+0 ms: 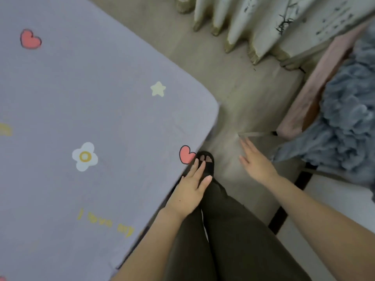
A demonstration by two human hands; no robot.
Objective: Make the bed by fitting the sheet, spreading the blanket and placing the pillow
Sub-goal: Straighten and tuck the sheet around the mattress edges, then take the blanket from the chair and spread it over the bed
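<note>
Both hands, left hand (189, 191) and right hand (256, 161), are held apart, flat-fingered and empty beside the fitted lilac sheet (85, 110); the grey blanket (345, 118) on the chair is judged still unspread, and no pillow is seen.

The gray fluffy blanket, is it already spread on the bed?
No, the gray fluffy blanket lies bunched on a chair, apart from the sheet-covered bed.

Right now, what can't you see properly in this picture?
Head view:
- Sheet: its yellow writing is blurred, and the left and bottom edges cut it off.
- Blanket, fluffy grey-blue: the right edge cuts it off.
- Pillow: not in view.
- Bed side under the corner: hidden by the sheet.
- Left hand and right hand: open, palms hidden.
</note>
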